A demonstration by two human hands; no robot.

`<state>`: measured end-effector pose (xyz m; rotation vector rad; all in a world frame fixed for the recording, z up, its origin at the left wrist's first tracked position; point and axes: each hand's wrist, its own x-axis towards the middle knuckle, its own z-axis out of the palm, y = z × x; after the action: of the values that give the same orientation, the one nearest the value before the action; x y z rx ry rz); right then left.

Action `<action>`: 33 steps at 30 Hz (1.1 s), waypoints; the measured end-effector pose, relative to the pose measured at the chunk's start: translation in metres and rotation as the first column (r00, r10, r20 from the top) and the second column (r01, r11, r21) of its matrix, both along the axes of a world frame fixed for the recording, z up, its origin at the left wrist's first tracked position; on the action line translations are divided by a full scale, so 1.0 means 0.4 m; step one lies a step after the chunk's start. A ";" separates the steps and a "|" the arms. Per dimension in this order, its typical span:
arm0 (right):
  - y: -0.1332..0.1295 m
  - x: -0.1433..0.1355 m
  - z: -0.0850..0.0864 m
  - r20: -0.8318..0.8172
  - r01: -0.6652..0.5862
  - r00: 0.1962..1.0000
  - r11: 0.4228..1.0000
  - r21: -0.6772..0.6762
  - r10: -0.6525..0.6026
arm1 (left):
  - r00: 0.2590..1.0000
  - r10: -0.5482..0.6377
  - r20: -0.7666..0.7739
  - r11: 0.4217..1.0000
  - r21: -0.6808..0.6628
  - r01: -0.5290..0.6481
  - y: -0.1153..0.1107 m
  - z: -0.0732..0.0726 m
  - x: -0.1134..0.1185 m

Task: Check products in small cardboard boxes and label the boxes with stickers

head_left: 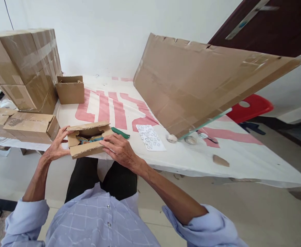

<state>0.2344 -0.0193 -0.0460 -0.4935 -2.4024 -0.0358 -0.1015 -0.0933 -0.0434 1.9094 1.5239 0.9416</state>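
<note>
Both hands, left [55, 146] and right [119, 148], lay spread, gripping the box [87, 140], already filled, its flaps unclosed.

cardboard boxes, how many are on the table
4, maybe more hidden at left: small open box between both hands, long box at left, small box at back, big taped carton back left.

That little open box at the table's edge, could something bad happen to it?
Maybe. The small cardboard box sits right at the table edge, partly overhanging, so it could tip toward the lap if the left hand or right hand lets go. Its flaps are open, so the colourful packet inside might spill. The big leaning cardboard sheet might slide down.
</note>
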 end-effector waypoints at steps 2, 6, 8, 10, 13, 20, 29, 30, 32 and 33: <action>-0.012 -0.030 0.014 0.050 -0.037 0.998 0.999 -0.027 0.038 | 1.000 -0.002 -0.015 1.000 0.004 0.002 0.001 0.002 0.000; -0.038 -0.094 0.022 0.093 -0.107 0.990 0.994 -0.032 0.109 | 0.999 0.009 -0.039 1.000 0.010 -0.008 0.003 0.003 0.002; -0.045 -0.110 0.014 0.100 -0.101 0.990 0.995 -0.026 0.103 | 0.999 0.011 -0.034 1.000 0.010 -0.011 0.004 0.001 0.002; -0.046 -0.114 0.001 0.096 -0.086 0.991 0.996 -0.031 0.089 | 1.000 0.012 -0.029 1.000 0.011 -0.012 0.005 -0.001 0.003; -0.044 -0.112 -0.019 0.094 -0.078 0.992 0.997 -0.021 0.080 | 0.999 0.018 -0.035 1.000 0.020 -0.017 0.007 -0.003 0.004; -0.044 -0.106 -0.029 0.096 -0.087 0.992 0.996 0.007 0.086 | 0.998 0.003 -0.061 1.000 0.024 -0.001 0.005 0.003 0.002; -0.041 -0.127 -0.009 0.078 -0.072 0.994 0.997 -0.019 0.074 | 0.998 -0.014 -0.061 1.000 -0.001 0.014 0.008 0.020 -0.009; -0.039 -0.129 -0.006 0.082 -0.075 0.994 0.997 -0.018 0.076 | 0.998 -0.012 -0.056 1.000 0.001 0.012 0.008 0.019 -0.010; -0.034 -0.124 0.005 0.090 -0.096 0.991 0.995 -0.024 0.097 | 0.999 -0.022 -0.039 1.000 0.003 0.022 0.008 0.014 -0.014; -0.030 -0.116 0.012 0.090 -0.107 0.990 0.994 -0.031 0.109 | 0.999 -0.031 -0.025 1.000 0.002 0.031 0.007 0.010 -0.017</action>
<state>0.1881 -0.0312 -0.0414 -0.3804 -2.5188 0.0210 -0.1083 -0.0905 -0.0393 1.9485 1.5031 0.9098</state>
